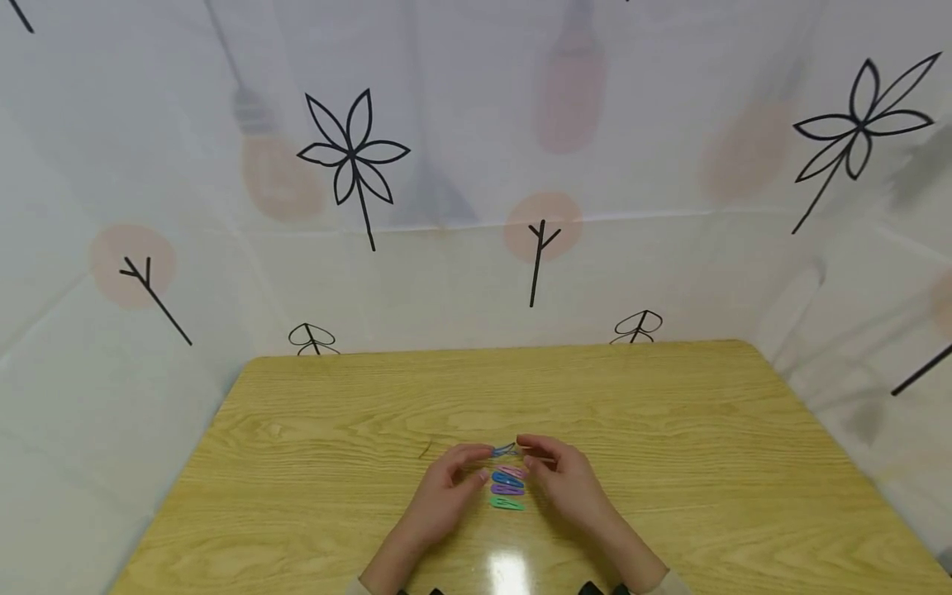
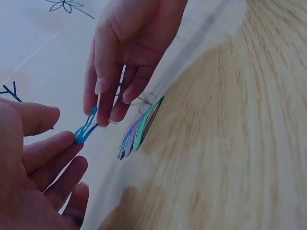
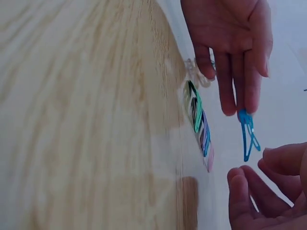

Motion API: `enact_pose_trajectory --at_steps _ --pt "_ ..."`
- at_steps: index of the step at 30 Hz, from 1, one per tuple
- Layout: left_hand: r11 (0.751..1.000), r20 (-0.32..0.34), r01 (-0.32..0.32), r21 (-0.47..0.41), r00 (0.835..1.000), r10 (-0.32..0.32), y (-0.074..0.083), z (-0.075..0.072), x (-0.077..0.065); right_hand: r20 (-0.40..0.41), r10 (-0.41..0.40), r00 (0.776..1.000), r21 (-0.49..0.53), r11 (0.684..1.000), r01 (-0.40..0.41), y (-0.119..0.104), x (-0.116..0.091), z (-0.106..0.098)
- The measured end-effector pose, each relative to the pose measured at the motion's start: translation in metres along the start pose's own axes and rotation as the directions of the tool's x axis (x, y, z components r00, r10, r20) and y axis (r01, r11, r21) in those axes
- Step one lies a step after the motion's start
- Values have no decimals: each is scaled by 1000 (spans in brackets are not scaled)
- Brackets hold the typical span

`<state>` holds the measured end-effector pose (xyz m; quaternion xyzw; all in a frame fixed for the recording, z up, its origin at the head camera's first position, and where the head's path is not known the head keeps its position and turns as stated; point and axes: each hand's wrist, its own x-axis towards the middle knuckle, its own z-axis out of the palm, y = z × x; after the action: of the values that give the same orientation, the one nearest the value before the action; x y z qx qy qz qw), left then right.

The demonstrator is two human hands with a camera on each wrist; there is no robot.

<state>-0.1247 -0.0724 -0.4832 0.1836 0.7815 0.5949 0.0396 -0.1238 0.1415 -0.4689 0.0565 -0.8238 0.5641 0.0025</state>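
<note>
A blue snap hair clip [image 1: 504,450], its two arms spread apart, is held up off the table at the fingertips of my left hand [image 1: 444,494]. In the right wrist view the left fingers reach nearly straight to the blue clip's closed end [image 3: 245,117], the thumb standing apart. My right hand [image 1: 571,486] is close to the clip's free end, fingers loosely bent. Nearer me, between the hands, a pink clip [image 1: 513,471], another blue clip [image 1: 508,479], a purple clip [image 1: 507,489] and a green clip [image 1: 507,503] lie in a column.
The wooden table [image 1: 335,413] has a glossy light reflection near its front edge. A white cloth [image 1: 446,289] with printed plants hangs behind and along both sides of it.
</note>
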Motion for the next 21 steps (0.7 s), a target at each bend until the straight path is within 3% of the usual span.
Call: enact_pose_trajectory --at_steps 3,11,21 --pt "997 19 19 -78 1000 -17 3 -1 -1 -1 0 1000 35 999 0 -3 0 0" --pt "985 34 29 -169 999 -24 6 -1 1 11 -15 1000 132 991 13 -9 -1 -2" --pt "967 -31 5 -255 999 -13 8 1 2 65 -100 993 195 977 86 -3 -1 -3"
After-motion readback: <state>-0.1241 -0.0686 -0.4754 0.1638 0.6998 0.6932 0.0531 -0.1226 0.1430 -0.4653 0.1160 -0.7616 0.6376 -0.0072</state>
